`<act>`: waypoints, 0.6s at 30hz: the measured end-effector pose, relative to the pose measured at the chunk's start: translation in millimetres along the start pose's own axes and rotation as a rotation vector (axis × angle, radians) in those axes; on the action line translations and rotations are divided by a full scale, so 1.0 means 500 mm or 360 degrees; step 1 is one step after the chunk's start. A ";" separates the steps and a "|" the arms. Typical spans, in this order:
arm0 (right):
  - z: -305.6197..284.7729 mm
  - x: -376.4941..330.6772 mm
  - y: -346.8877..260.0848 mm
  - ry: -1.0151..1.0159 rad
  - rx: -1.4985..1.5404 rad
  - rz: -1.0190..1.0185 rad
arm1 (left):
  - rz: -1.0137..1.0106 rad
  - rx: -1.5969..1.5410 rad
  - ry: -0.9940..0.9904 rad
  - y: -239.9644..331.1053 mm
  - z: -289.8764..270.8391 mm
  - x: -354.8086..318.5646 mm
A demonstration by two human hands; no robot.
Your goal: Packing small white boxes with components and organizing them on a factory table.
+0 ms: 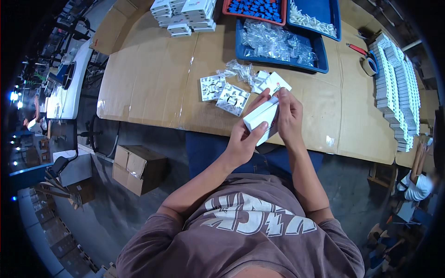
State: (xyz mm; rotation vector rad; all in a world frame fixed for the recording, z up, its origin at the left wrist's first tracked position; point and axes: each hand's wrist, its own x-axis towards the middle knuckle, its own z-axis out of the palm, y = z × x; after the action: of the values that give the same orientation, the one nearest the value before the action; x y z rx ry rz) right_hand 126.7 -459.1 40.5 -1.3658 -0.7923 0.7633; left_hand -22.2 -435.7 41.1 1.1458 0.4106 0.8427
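Note:
A small white cardboard box (260,116) is held tilted between my two hands, above the near edge of the table. My left hand (244,141) wraps its lower left side, with the thumb across the front. My right hand (289,118) grips its upper right end, thumb and fingers pinched at the edge. Just beyond the hands lies a white printed piece (276,83), partly hidden by my fingers. Two square white pieces with grey cut-out patterns, a left one (212,87) and a right one (233,99), lie beside my left hand. Small clear plastic bags (241,70) are bunched behind them.
A blue tray (322,60) of clear bags stands at the back, near a red tray (255,19) of blue parts and another blue tray (337,21) of white parts. White boxes are stacked back left (183,14) and right (394,88). A tape roll (370,66) lies right.

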 end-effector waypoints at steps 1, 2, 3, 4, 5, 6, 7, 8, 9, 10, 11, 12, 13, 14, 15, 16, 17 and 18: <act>0.001 0.003 0.016 0.0016 0.0085 -0.0110 | 0.0023 0.0047 -0.0050 0.002 0.003 0.000; 0.008 0.005 0.021 0.0020 0.0178 -0.0217 | 0.0027 0.0050 -0.0047 0.004 0.005 -0.002; 0.013 0.005 0.016 0.0073 0.0187 -0.0252 | 0.0006 0.0068 -0.0069 0.005 0.007 -0.003; 0.017 0.005 0.016 0.0067 0.0189 -0.0255 | -0.0016 0.0087 -0.0091 0.008 0.007 -0.002; 0.020 0.000 0.019 0.0121 0.0178 -0.0303 | 0.0005 0.0147 -0.0142 0.012 0.003 -0.001; 0.023 -0.002 0.021 0.0175 0.0166 -0.0351 | 0.0006 0.0148 -0.0134 0.011 0.001 -0.002; 0.019 0.001 0.023 0.0161 0.0123 -0.0353 | 0.0018 0.0133 -0.0099 0.009 0.001 -0.002; 0.020 0.001 0.025 0.0146 0.0128 -0.0352 | 0.0034 0.0122 -0.0060 0.007 0.001 -0.003; 0.023 0.001 0.029 0.0237 0.0048 -0.0381 | 0.0040 0.0128 -0.0044 0.002 0.003 -0.006; 0.026 0.000 0.032 0.0325 -0.0030 -0.0412 | -0.0046 0.0004 0.0077 -0.009 0.007 -0.013; 0.033 0.006 0.033 0.0458 0.0003 -0.0401 | -0.0121 -0.0111 0.0202 -0.019 0.002 -0.018; 0.028 0.016 0.029 0.0475 -0.0081 -0.0495 | -0.0268 -0.0050 0.0216 -0.029 -0.009 -0.024; 0.028 0.018 0.018 0.0400 -0.0017 -0.0382 | -0.0241 -0.0057 0.0298 -0.046 -0.014 -0.030; 0.028 0.016 0.007 0.0329 0.0044 -0.0268 | -0.0215 -0.0064 0.0375 -0.058 -0.019 -0.032; 0.024 0.019 0.018 0.0315 0.0055 -0.0278 | -0.0198 -0.0055 0.0384 -0.058 -0.029 -0.028; 0.018 0.024 0.041 0.0211 0.0003 -0.0202 | -0.0238 -0.0029 0.0480 -0.054 -0.041 -0.023; 0.018 0.030 0.054 0.0100 -0.0047 -0.0126 | -0.0275 -0.0001 0.0585 -0.053 -0.056 -0.018; 0.019 0.038 0.052 0.0082 -0.0040 -0.0141 | -0.0173 -0.0010 0.0778 -0.058 -0.078 -0.001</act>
State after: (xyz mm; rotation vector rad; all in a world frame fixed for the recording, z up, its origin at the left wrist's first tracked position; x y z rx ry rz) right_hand 128.4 -436.5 15.9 -1.3584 -0.8185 0.6488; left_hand -38.1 -416.3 -0.7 0.8946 0.8639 1.0256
